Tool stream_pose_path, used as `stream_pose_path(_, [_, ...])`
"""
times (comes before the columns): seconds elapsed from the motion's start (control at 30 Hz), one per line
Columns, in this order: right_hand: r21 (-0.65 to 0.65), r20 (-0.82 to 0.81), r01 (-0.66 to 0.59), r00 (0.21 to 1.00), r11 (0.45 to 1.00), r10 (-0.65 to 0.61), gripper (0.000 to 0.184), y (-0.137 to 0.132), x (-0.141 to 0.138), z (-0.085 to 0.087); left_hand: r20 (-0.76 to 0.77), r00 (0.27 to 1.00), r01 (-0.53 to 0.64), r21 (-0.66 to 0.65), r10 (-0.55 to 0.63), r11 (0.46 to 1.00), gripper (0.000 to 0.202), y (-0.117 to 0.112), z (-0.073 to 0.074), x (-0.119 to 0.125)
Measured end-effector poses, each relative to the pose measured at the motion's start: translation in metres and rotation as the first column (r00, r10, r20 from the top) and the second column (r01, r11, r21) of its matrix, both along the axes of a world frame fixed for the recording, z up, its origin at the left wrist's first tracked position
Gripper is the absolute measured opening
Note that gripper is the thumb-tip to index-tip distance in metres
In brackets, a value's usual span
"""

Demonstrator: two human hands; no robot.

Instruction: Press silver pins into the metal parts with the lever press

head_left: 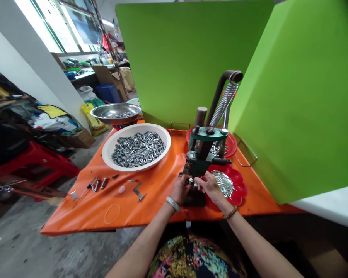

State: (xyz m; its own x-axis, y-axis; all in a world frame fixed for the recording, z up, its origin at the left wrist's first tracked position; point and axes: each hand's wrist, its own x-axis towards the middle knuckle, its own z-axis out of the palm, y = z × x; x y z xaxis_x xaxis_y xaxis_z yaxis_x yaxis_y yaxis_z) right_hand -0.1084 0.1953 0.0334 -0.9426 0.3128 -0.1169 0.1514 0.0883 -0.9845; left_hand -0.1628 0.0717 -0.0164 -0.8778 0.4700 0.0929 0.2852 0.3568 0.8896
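A green hand press (201,166) with a bent dark lever and a coil spring (224,104) stands in front of me. Both my hands are at its lower front. The fingers of my left hand (180,189) are closed at a small shiny metal part (190,180) under the press head. From the other side, my right hand (211,186) pinches close to the same spot; what lies between its fingertips is too small to make out. Beside my right hand is a red scalloped dish (240,189) of thin metal pins (224,183).
A white basin (107,154) of short metal pieces sits left on the orange-covered table (159,193). Behind it is a steel bowl (116,110). Wrenches (96,184), a bent metal bracket (138,192) and a rubber band (112,213) lie nearer. Green panels (191,58) border the back and right.
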Motion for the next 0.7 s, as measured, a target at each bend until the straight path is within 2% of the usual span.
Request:
stream_pose_path(0.23, [-0.012,-0.001,0.053,0.999,0.999,-0.053,0.016,-0.005,-0.007,-0.008,-0.012,1.0,0.012,0.024,-0.012,1.0,0.027,0.0,-0.001,-0.001])
stream_pose_path(0.37, [0.05,-0.038,0.069,0.997,0.996,-0.067,0.014,-0.005,-0.009,-0.013,-0.009,1.0,0.017,0.024,-0.017,1.0,0.028,0.0,0.0,-0.001])
stream_pose_path(0.5, [0.216,-0.07,0.069,0.996,0.974,-0.055,0.012,-0.006,-0.005,-0.011,-0.024,1.0,0.015,0.021,-0.015,1.0,0.026,0.0,0.0,-0.001])
stream_pose_path(0.6, [0.418,-0.142,0.069,0.99,0.906,-0.01,0.016,-0.006,-0.002,-0.007,-0.038,0.999,0.028,0.008,-0.027,1.0,0.026,-0.001,0.002,0.0])
stream_pose_path(0.7, [0.488,-0.174,0.075,0.985,0.87,0.013,0.017,-0.007,-0.001,-0.005,-0.063,0.997,-0.04,-0.001,0.039,0.999,0.027,0.0,0.006,0.004])
